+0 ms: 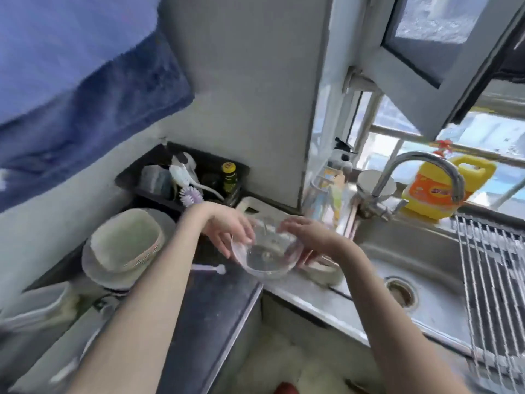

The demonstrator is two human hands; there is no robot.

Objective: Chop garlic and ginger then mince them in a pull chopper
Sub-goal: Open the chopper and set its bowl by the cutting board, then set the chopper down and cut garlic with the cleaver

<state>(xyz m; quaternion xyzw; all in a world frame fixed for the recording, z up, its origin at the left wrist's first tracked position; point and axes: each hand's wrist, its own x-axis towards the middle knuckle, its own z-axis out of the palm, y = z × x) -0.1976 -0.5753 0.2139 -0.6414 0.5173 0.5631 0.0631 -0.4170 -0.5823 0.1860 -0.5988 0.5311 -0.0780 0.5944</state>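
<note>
Here a steel sink (443, 282) sits right of the dark desk (199, 314). Over their shared edge, the left hand (227, 233) and right hand (309, 237) hold a clear bowl (265, 258), fingers (224, 245) curled round its rim on both sides.

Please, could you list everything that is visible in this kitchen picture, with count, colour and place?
clear bowl: one, transparent, held over the counter edge beside the sink
sink: one, steel, right
faucet: one, metal, behind the sink
detergent bottle: one, yellow and orange, windowsill
drying rack: one, metal, over the sink's right side
stacked dishes: several, pale, left counter
brush: one, purple bristles, black tray at the back
left hand: grips the bowl's left rim
right hand: holds the bowl's right side
</note>
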